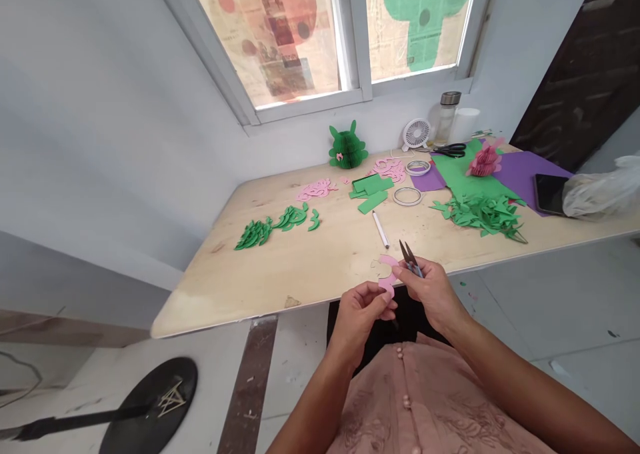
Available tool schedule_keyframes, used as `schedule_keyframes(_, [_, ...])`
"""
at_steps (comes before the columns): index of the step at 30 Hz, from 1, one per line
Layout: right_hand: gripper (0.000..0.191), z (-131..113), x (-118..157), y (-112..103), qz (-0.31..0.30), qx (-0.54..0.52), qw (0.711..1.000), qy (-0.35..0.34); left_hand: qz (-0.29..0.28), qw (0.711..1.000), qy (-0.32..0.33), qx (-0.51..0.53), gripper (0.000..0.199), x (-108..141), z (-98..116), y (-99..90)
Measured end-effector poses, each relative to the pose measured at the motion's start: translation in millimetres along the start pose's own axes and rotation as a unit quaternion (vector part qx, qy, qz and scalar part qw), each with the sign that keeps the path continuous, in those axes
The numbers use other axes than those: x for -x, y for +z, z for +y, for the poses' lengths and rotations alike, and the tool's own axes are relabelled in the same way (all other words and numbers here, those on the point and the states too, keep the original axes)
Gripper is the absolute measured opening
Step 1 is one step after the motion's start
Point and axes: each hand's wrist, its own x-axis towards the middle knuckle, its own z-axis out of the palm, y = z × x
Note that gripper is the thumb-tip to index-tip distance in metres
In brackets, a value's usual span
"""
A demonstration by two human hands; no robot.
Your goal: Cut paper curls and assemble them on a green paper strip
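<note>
A curved pink paper piece is pinched at its lower end between the thumb and fingers of my left hand, at the table's front edge. My right hand touches the paper's right side with its thumb and fingertips. Small scissors also rest in my right hand, their dark blades pointing up and slightly apart. Just beyond the hands lies a white pen. Cut green paper curves form piles on the left of the table, and pink cut pieces lie behind them.
On the wooden table are green strips, tape rolls, green scraps, a green paper figure, a pink one, black scissors, a fan, a bottle and a phone.
</note>
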Motion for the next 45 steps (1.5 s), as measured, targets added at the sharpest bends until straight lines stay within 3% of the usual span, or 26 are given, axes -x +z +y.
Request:
schedule_keyframes(6, [0.035, 2, 5, 3, -0.007, 0.009, 1.0, 0.005, 0.027, 0.997, 0.065, 0.014, 0.026, 3, -2, 5.3])
schedule_keyframes(10, [0.037, 5, 3, -4, 0.016, -0.004, 1.0, 0.011, 0.034, 0.983, 0.136, -0.12, 0.027, 0, -7, -6.4])
schedule_keyframes(12, [0.038, 7, 0, -13, 0.04, -0.021, 0.999, 0.01, 0.079, 0.933, 0.219, -0.274, 0.028, -11, -10, -22.8])
schedule_keyframes(14, [0.038, 9, -3, -24, 0.059, -0.041, 0.997, 0.013, 0.132, 0.848, 0.281, -0.429, 0.034, -28, -14, -41.6])
schedule_keyframes(17, [0.037, 8, -6, -41, 0.095, -0.076, 0.993, 0.007, 0.149, 0.759, 0.26, -0.578, 0.045, -52, -21, -54.3])
schedule_keyframes(19, [0.035, 4, -7, -51, 0.124, -0.096, 0.988, -0.002, 0.145, 0.73, 0.247, -0.621, 0.05, -55, -27, -42.3])
schedule_keyframes(21, [0.035, -1, -7, -59, 0.152, -0.106, 0.983, -0.01, 0.073, 0.727, 0.269, -0.627, 0.054, -47, -32, -16.9])
schedule_keyframes(24, [0.034, -8, -5, -70, 0.186, -0.11, 0.976, -0.027, -0.185, 0.729, 0.342, -0.563, 0.063, -31, -31, 17.0])
schedule_keyframes(25, [0.034, -10, -5, -74, 0.196, -0.111, 0.974, -0.032, -0.193, 0.734, 0.354, -0.546, 0.06, -31, -29, 20.5])
schedule_keyframes(26, [0.033, -12, -4, -78, 0.207, -0.112, 0.971, -0.036, -0.16, 0.741, 0.364, -0.541, 0.054, -35, -26, 19.2])
schedule_keyframes(29, [0.03, -15, -3, -85, 0.232, -0.119, 0.964, -0.045, 0.04, 0.74, 0.332, -0.583, 0.044, -60, -18, -3.4])
schedule_keyframes(32, [0.028, -17, -6, -85, 0.236, -0.129, 0.962, -0.045, 0.087, 0.714, 0.274, -0.638, 0.048, -77, -15, -16.3])
schedule_keyframes(34, [0.028, -18, -9, -82, 0.23, -0.136, 0.963, -0.043, 0.03, 0.707, 0.281, -0.649, 0.05, -70, -17, -7.2])
schedule_keyframes(37, [0.027, -19, -12, -80, 0.224, -0.139, 0.964, -0.043, -0.233, 0.69, 0.347, -0.592, 0.053, -47, -19, 11.3])
schedule_keyframes(38, [0.027, -19, -12, -81, 0.223, -0.136, 0.964, -0.044, -0.24, 0.695, 0.35, -0.58, 0.052, -42, -19, 12.1])
schedule_keyframes(41, [0.026, -20, -12, -86, 0.234, -0.128, 0.963, -0.042, -0.081, 0.717, 0.326, -0.611, 0.047, -42, -23, -6.5])
schedule_keyframes(43, [0.027, -22, -12, -88, 0.247, -0.13, 0.96, -0.037, 0.041, 0.708, 0.29, -0.642, 0.049, -49, -28, -22.1])
schedule_keyframes(45, [0.03, -24, -14, -89, 0.256, -0.135, 0.957, -0.032, 0.1, 0.692, 0.274, -0.661, 0.052, -52, -34, -23.2])
